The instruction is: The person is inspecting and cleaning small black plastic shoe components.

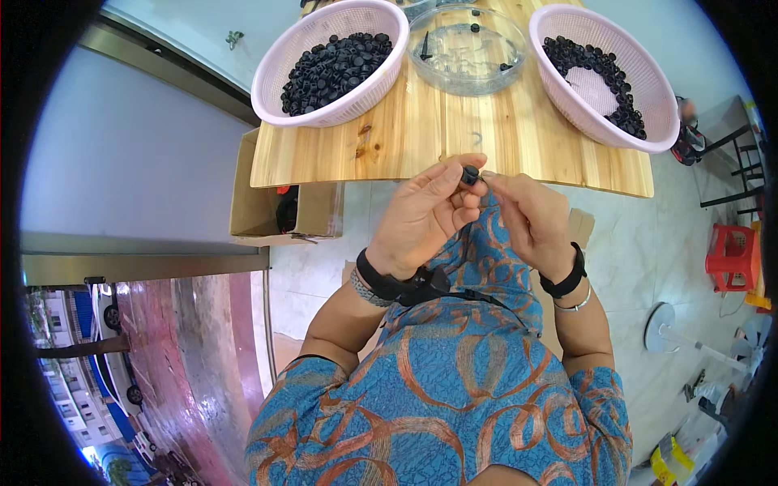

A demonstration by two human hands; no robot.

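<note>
Just off the front edge of the wooden table, my left hand (428, 212) pinches a small round black cap (470, 175) between thumb and fingertips. Close beside it, my right hand (531, 212) has thumb and forefinger pressed together; whatever they hold, if anything, is too small to make out. A pink basket (271, 87) at the far left is heaped with black caps (340, 71). Another pink basket (658, 121) on the right carries black ring-like pieces (620, 89) along its sides. Between them stands a round clear dish (462, 84) with a few small black pieces in it.
The wooden table (389, 154) ends just beyond my hands. A cardboard box (320, 212) sits on the floor under its left side. To the right are a red plastic stool (729, 257), a dark metal frame (737, 154) and a fan with a round base (660, 326).
</note>
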